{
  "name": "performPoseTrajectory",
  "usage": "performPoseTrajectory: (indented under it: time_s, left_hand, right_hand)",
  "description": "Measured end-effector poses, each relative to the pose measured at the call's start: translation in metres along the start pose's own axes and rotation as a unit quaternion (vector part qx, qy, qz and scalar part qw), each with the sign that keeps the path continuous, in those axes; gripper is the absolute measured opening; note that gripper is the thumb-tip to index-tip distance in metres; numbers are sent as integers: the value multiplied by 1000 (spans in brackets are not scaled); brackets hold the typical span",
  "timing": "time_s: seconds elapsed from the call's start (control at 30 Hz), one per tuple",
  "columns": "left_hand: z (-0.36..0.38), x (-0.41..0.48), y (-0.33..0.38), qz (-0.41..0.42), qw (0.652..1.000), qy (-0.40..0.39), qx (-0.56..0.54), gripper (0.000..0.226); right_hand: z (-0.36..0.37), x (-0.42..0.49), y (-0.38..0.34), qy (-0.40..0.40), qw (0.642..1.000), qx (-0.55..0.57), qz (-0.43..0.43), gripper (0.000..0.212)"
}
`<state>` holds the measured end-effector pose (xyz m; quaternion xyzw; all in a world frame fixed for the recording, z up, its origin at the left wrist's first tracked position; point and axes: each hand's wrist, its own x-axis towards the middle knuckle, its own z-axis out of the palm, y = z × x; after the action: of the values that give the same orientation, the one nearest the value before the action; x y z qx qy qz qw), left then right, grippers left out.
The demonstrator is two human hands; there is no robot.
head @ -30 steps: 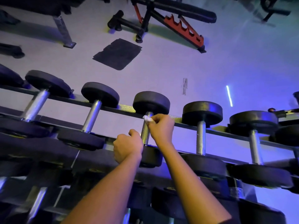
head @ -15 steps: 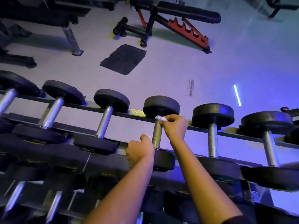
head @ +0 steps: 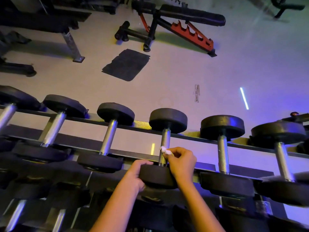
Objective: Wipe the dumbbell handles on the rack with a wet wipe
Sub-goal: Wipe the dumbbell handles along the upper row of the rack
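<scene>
Dumbbell handle point(head: 164, 143), mid-row on the rack's point(head: 142, 124) top rails, is touched low down by the wet wipe point(head: 164, 150) pinched in the right hand point(head: 181, 162) while the left hand point(head: 136, 174) grips its near head point(head: 157, 179); the small wad may slip, leaving the underside unwiped.

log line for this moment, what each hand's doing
phase: wiping | left hand: grips dumbbell by near head | right hand: pinches wet wipe against handle, low end
</scene>
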<state>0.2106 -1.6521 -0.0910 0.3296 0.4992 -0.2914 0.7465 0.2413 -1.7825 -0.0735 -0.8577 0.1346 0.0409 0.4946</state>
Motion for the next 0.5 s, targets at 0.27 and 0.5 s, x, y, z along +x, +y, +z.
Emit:
performPoseTrajectory:
  time_s: [0.27, 0.5]
  left_hand:
    - [-1, 1, 3, -17, 1000, 11, -15, 18]
    - [1, -2, 2, -17, 999, 42, -21, 29]
  right_hand:
    - [-3, 2, -4, -19, 1000, -17, -9, 4]
    - [-3, -2, -10, -12, 999, -39, -14, 9]
